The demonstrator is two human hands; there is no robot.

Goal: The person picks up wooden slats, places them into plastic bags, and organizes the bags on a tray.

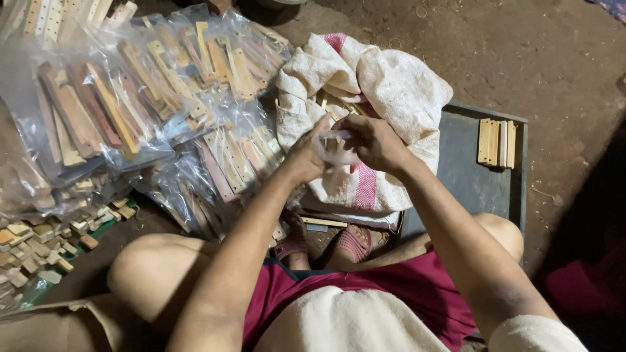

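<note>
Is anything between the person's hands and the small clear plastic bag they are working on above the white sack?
Nothing visible. The left hand and right hand already have the small clear plastic bag between them, over the open white woven sack.

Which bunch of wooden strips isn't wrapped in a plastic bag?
The small row of pale wooden strips lying bare on the dark board, right of the white sack. The piles on the left are all in clear plastic bags.

Both bare forearms reach forward, converge at centre. Left hand [306,156] raised, fingers curled, thumb up. Right hand [373,142] facing it, fingers bent inward, fingertips touching left's. Wrists slightly flexed. Knees spread, feet together below.
</note>
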